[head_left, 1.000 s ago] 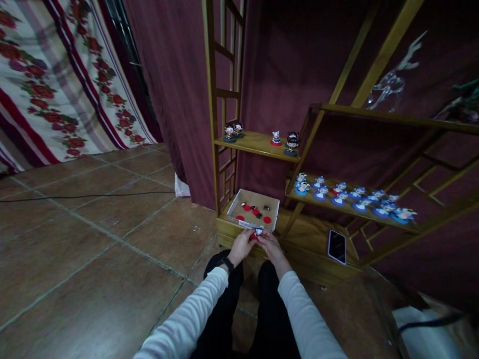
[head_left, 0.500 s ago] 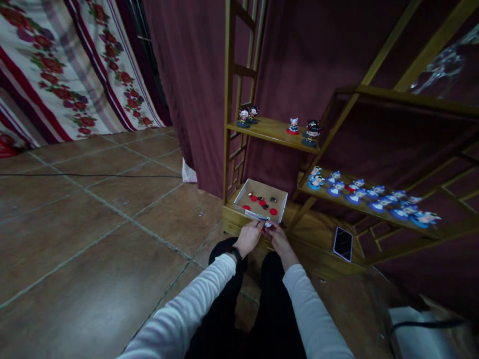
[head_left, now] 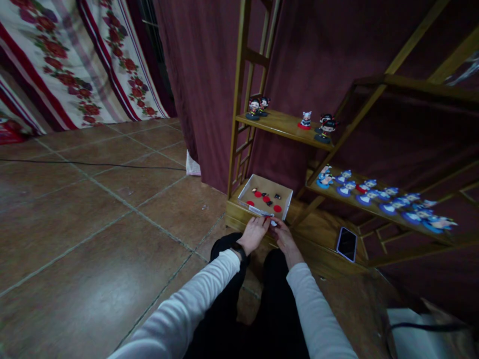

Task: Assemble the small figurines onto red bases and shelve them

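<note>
Close in front of my knees, my left hand [head_left: 254,234] and my right hand [head_left: 283,238] meet, fingers closed together on a small figurine [head_left: 273,223]. Its white part and a bit of red show between the fingertips; the rest is covered. Just beyond the hands, a shallow cardboard box [head_left: 272,185] rests on the low wooden base of the shelf unit. Several red discs [head_left: 277,209] and small dark figure parts [head_left: 277,196] lie loose inside it.
On the upper shelf [head_left: 282,124] stand dark-haired figurines [head_left: 254,107] and a small figurine on a red base [head_left: 306,120]. Several blue-and-white figurines [head_left: 368,195] line the lower shelf at right. A phone [head_left: 347,244] lies on the wooden base. A cable [head_left: 93,164] crosses the floor.
The camera view has shifted, so the shelf unit appears further right. My fingers have moved slightly around the figurine, and its white part sits nearer my right fingertips.
</note>
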Tool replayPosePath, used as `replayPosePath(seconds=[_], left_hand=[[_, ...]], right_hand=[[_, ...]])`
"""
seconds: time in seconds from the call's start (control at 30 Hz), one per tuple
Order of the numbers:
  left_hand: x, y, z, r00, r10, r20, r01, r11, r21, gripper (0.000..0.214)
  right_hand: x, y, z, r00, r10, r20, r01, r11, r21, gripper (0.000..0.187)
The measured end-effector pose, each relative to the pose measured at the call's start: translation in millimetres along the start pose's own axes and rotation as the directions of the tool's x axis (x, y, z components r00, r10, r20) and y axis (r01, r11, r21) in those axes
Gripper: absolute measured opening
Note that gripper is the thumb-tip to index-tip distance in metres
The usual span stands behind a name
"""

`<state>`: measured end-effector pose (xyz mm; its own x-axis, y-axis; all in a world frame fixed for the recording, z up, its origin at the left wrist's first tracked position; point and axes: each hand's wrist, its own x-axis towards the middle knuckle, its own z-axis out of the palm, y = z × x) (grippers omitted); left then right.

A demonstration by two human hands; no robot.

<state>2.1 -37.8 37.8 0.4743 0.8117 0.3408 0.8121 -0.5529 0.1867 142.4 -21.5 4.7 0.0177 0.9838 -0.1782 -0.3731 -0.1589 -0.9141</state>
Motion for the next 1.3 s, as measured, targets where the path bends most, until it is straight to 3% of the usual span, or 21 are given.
replayPosePath(seconds=[0.6, 0.9, 1.07, 1.3], left_hand=[[-0.6, 4.5, 2.2, 0.999, 0.03, -0.02, -0.03, 0.999, 0.016, 0.04], [-2.0, 7.9, -1.7, 0.999, 0.052, -0.016, -0.05, 0.996, 0.08, 0.039], [-1.7, 8.7, -4.2, 0.996, 0.088, 0.021, -0.091, 0.975, 0.205, 0.037], [-1.7, 9.6, -2.7, 0.996, 0.087, -0.018, -0.08, 0.97, 0.229, 0.036]], right_hand=[[-0.9, -1.4, -2.0, 0.999, 0.037, -0.025, -0.037, 0.999, 0.004, 0.038], [1.3, 0.4, -7.7, 1.0, 0.021, 0.0, -0.021, 1.0, -0.018, 0.038], [1.1, 0.5, -9.8, 1.0, 0.01, 0.015, -0.009, 0.999, -0.046, 0.039], [0.3, -0.5, -9.3, 1.0, 0.018, 0.018, -0.017, 0.999, -0.045, 0.039]])
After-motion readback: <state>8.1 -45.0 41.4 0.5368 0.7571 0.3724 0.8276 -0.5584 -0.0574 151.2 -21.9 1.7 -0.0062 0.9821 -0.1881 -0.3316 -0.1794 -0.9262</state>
